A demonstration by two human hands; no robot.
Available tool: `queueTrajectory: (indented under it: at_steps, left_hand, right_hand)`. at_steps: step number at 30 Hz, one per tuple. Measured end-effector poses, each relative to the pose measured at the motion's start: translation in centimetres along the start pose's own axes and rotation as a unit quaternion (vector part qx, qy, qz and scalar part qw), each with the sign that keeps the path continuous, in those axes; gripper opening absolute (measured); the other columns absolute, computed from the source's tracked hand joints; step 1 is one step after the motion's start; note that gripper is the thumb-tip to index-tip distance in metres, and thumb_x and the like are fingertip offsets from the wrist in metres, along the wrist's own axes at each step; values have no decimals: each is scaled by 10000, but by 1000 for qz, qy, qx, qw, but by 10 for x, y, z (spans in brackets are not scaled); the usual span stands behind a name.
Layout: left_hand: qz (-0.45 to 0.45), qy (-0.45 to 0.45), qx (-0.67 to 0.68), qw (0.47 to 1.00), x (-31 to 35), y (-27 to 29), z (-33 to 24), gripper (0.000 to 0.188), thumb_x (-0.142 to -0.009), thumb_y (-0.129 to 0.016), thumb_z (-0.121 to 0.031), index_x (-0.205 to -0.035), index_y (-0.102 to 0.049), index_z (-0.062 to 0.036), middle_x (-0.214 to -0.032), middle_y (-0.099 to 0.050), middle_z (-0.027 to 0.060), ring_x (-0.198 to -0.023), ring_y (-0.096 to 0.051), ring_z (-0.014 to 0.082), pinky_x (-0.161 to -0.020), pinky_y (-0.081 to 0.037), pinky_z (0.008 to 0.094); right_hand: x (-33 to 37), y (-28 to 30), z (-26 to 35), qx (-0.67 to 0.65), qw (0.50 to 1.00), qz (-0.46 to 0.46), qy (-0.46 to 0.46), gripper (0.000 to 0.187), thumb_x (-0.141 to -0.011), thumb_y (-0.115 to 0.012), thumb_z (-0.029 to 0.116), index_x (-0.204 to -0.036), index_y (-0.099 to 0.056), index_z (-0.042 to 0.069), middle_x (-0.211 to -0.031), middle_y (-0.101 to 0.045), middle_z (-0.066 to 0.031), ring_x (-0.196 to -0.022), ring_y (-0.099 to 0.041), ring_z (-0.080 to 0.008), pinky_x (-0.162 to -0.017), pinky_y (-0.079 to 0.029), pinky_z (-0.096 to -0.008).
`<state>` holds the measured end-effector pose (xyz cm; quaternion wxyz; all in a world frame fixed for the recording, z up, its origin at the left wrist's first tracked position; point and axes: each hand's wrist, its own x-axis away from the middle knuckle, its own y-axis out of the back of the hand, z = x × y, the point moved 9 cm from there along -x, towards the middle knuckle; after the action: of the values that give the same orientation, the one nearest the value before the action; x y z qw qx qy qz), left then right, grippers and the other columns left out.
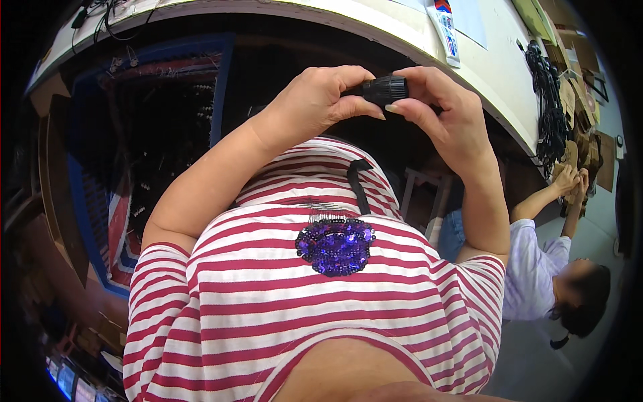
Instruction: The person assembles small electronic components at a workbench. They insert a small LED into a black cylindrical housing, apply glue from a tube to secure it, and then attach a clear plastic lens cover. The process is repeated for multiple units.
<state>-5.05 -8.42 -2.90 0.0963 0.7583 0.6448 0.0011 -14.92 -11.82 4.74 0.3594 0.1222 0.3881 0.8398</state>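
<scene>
Between my two hands, in front of the table edge, is a black cylindrical part (386,90) with a ribbed ring at one end. My left hand (323,96) is closed on its narrower left end, thumb and forefinger pinching it. The ribbed right end is gripped by the fingertips and thumb of my right hand (450,107), also closed. The part lies roughly level, and my fingers cover both its ends. Its exact kind does not show.
A pale table (375,28) curves across the far side, bearing a white and blue tube (444,33) and, at the right, a bundle of black cables (544,100). A blue-framed bin (221,94) stands at left. Another person (536,268) works at right, hands at cardboard.
</scene>
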Motion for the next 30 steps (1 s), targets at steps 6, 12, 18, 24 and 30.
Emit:
queueTrajectory:
  at_steps: [6, 12, 18, 24, 30]
  left_hand:
    - [-5, -7, -33, 999, 2, 3, -4, 239, -788, -664, -168, -953, -592, -11, -741, -591, 61, -654, -541, 122, -601, -441, 248]
    - [-32, -17, -63, 997, 4, 4, -9, 225, -801, -655, -183, -943, -598, -18, -732, -570, 25, -644, -511, 110, -612, -429, 234]
    - [-45, -31, 389, 920, -3, 28, -12, 489, -855, -512, -460, -1070, -504, -21, -614, -367, -51, -529, -290, 33, -488, -245, 184]
    - [-97, -35, 552, 828, -11, 50, -21, 514, -869, -412, -508, -1102, -454, -52, -595, -305, -51, -495, -249, 51, -464, -251, 192]
    - [-98, -37, 570, 815, -12, 47, -26, 443, -886, -399, -481, -1051, -463, -76, -588, -311, -54, -488, -254, 47, -459, -252, 186]
  right_hand:
    - [1, -3, -1, -5, 1000, -13, 23, 261, -783, -671, 201, -933, -580, 6, -634, -561, -87, -543, -533, -146, -504, -414, -251]
    - [-3, -8, -6, -12, 998, 30, -58, 288, -799, -653, 199, -991, -558, 6, -693, -573, -84, -584, -556, -147, -551, -444, -244]
    - [-10, -25, 7, -130, 991, -17, 0, 375, -818, -627, 205, -1098, -479, 5, -832, -586, -101, -721, -618, -192, -641, -479, -282]
    - [24, -108, -1, -254, 949, 177, -64, 277, -918, -443, 261, -993, -511, 2, -720, -563, -108, -645, -568, -211, -623, -452, -313]
    - [45, -97, 0, -349, 927, 81, -115, 253, -917, -392, 186, -1066, -475, -1, -683, -525, -36, -623, -497, -100, -605, -421, -244]
